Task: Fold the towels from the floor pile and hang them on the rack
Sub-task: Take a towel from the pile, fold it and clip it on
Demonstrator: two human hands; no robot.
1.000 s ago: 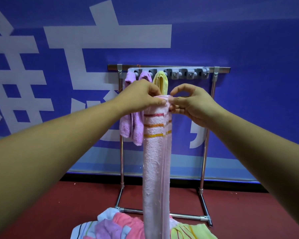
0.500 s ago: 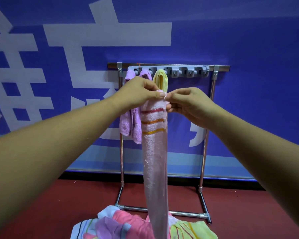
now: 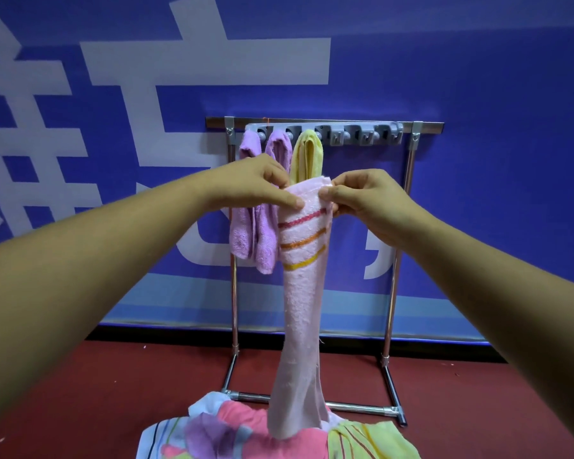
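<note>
**While two hands pinch its top, a pink towel hangs in front of the rack**

While the left hand [image 3: 262, 183] and the right hand [image 3: 362, 200] meet at arm's length, both pinch the top edge of a pink towel [image 3: 300, 293]. Each thumb lies on the near face of the cloth with the fingers curled behind it. The thumb tips are close together, almost touching. The towel is gathered into a narrow strip with red, orange and yellow stripes just under the hands. From there it hangs straight down, and its lower end reaches the floor pile [image 3: 246, 435] of mixed coloured towels far below the hands.

Beyond the hands stands the rack [image 3: 391, 293], a metal frame whose top bar carries a grey strip of hooks [image 3: 362, 134]. Just behind the left hand, two purple towels [image 3: 267, 240] hang from the strip side by side. A yellow towel [image 3: 307, 157] hangs above and behind the gap between the hands, its lower part hidden by the pink towel. The hooks above the right hand are bare. A blue banner [image 3: 478, 77] with large white characters fills the wall behind the rack, and a red floor [image 3: 80, 392] lies beneath both arms.
</note>
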